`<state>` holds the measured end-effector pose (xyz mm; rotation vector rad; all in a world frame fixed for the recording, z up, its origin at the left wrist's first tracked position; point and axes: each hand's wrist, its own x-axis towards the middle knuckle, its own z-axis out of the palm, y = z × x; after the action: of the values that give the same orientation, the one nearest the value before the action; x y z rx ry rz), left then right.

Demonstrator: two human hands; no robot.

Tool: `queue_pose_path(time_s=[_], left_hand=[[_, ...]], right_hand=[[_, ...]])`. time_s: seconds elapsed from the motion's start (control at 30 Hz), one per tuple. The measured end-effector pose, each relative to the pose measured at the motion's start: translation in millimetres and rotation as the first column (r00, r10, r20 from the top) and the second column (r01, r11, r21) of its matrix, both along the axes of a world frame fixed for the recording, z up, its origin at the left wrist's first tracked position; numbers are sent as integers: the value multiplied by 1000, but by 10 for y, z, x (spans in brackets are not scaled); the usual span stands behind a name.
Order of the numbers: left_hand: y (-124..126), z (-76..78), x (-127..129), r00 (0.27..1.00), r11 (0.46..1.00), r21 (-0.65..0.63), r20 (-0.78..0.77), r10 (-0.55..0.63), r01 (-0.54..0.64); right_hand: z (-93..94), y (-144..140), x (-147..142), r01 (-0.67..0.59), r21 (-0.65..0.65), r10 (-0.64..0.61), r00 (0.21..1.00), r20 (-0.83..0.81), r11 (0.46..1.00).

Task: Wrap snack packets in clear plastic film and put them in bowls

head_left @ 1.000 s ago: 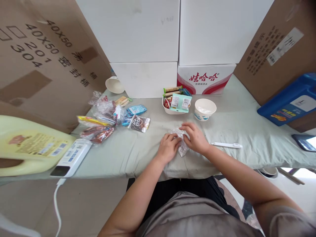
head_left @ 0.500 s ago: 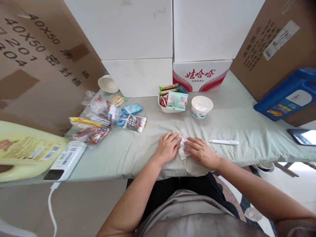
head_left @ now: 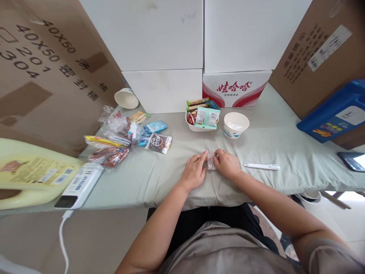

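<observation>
A small crumpled piece of clear plastic film (head_left: 210,162) lies on the cloth-covered table between my hands. My left hand (head_left: 194,170) rests on the cloth with its fingers stretched out, the fingertips at the film's left edge. On the other side, my right hand (head_left: 227,163) has its fingers curled in and pinches the right part of the film; its fingertips are partly hidden. A white utility knife (head_left: 261,166) lies to the right of that hand. Beyond my hands stand a paper bowl (head_left: 236,125) with clear plastic inside and a white container (head_left: 199,128) of packaged snacks.
Snack packets (head_left: 159,143) and crumpled wrappers lie on the left, near a tipped paper bowl (head_left: 126,99). A yellow jug (head_left: 37,175) and a white power bank (head_left: 80,186) are at the left edge. White boxes (head_left: 162,91) wall the back. A blue bottle (head_left: 336,110) and phone (head_left: 352,161) are right.
The film between my hands has become smaller and more bunched. My right hand has gone from flat, spread fingers to a curled grip. My left hand stays beside the film.
</observation>
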<state>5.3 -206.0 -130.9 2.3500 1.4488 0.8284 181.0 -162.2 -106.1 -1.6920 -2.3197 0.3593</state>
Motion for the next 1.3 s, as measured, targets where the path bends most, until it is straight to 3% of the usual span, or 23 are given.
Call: queue_pose_path(time_s=[0.1, 0.17, 0.23, 0.3, 0.4, 0.6, 0.67, 0.73, 0.83, 0.9, 0.97, 1.07, 1.2, 1.3], left_hand=[[-15, 50, 28, 998, 999, 10, -58, 33, -32], [-23, 77, 47, 993, 997, 21, -89, 81, -80], [-25, 86, 58, 990, 995, 25, -99, 96, -94], [-21, 80, 59, 993, 997, 28, -94, 74, -72], [-10, 51, 40, 998, 997, 53, -38, 59, -57], [24, 8, -12, 981, 983, 105, 140, 134, -149], [27, 18, -11, 985, 986, 98, 121, 126, -138], [23, 35, 1, 989, 989, 86, 92, 116, -124], [13, 61, 24, 989, 989, 70, 86, 122, -128], [8, 71, 31, 987, 989, 53, 94, 132, -137], [6, 74, 29, 985, 989, 38, 99, 141, -146], [8, 71, 17, 984, 989, 32, 106, 142, -146], [9, 51, 30, 983, 989, 30, 117, 141, -145], [-14, 24, 40, 975, 986, 50, 169, 148, -158]], right_hand=[[-27, 25, -24, 13, 11, -14, 999, 51, 1000], [-36, 27, 15, -19, 107, 13, 999, 52, 994], [-42, 22, 81, -119, 247, 116, 993, 26, 962], [-54, 6, 150, -300, 323, 317, 948, -1, 898], [-89, -43, 233, -519, 285, 553, 832, -47, 806], [-55, -11, 354, -566, 221, 588, 807, -45, 794], [90, 119, 414, -543, 263, 574, 818, -49, 797], [313, 319, 485, -421, 377, 478, 876, -68, 825], [651, 715, 578, -115, 525, 189, 978, -88, 843], [768, 987, 609, -25, 457, 21, 1000, 13, 889], [771, 1209, 620, -20, 252, -21, 987, 162, 968], [664, 1387, 634, -48, 52, 34, 970, 241, 997], [563, 1340, 654, -52, 68, 35, 972, 232, 996], [546, 1119, 658, -68, 312, 24, 989, 145, 948]])
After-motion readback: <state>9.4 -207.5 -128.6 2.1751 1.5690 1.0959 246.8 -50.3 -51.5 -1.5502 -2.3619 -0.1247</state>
